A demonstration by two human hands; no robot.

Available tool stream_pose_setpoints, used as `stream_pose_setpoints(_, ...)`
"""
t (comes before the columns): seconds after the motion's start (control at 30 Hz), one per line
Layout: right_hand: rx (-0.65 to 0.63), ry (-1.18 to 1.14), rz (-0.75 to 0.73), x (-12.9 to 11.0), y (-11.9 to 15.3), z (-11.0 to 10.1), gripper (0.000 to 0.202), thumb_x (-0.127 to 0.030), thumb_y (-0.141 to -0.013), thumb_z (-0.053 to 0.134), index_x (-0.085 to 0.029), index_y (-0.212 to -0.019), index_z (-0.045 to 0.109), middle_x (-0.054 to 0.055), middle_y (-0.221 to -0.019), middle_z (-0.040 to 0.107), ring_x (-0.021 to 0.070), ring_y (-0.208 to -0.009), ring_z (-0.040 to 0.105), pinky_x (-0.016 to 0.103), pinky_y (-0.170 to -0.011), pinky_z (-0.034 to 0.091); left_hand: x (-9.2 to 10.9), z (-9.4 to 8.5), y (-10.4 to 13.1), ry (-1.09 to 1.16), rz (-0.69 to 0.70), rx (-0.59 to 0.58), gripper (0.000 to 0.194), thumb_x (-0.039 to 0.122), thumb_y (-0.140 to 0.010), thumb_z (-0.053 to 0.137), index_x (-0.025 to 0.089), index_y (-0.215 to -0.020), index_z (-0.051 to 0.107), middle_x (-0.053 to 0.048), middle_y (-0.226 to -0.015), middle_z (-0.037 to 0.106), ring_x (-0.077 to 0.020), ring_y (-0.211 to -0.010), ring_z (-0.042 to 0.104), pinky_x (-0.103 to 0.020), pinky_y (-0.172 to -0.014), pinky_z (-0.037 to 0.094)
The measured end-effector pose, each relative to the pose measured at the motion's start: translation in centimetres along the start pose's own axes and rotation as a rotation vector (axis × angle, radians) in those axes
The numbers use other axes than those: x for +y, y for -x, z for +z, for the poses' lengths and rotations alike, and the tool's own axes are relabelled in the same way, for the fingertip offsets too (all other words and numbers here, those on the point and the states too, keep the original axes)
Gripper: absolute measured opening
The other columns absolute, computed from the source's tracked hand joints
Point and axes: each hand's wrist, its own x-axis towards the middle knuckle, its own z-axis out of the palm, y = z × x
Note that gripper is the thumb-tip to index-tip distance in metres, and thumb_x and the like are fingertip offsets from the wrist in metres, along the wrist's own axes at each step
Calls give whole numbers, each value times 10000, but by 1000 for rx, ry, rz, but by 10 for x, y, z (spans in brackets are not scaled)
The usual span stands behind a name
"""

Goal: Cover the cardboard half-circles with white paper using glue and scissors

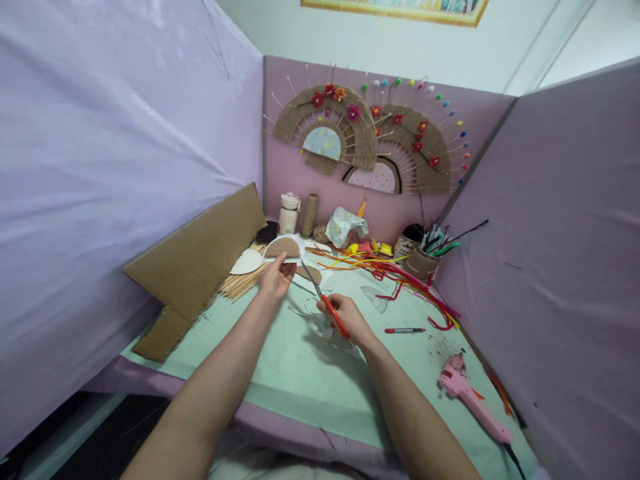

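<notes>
My left hand pinches the lower edge of a half-round cardboard piece with a white border around it. In my right hand is a pair of scissors with orange-red handles. The blades point away and to the left, their tips close to the right edge of the held piece. Below the blades lies another brown half-round cardboard piece on white material. A white rounded piece rests left of my left hand, over a bundle of thin wooden sticks. Pale scraps lie under my right hand.
A pink glue gun with a cord lies at the right, near a red marker and a clear protractor. Colourful pipe cleaners spread before a pen holder. Folded cardboard stands left; decorated fans hang behind.
</notes>
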Motion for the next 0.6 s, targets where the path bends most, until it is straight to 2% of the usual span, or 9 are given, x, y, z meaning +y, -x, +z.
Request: stream_pose_setpoints(0.6, 4, -20, 22, -1, 0, -1, 350, -513, -709, 601, -172, -674, 531, -45, -513, 482, 91, -417, 464, 204, -424, 337, -1, -2, -1, -2, -19, -14, 88, 58, -774, 607, 142, -757, 589, 0, -588, 630, -95, -515, 598, -220, -558, 533)
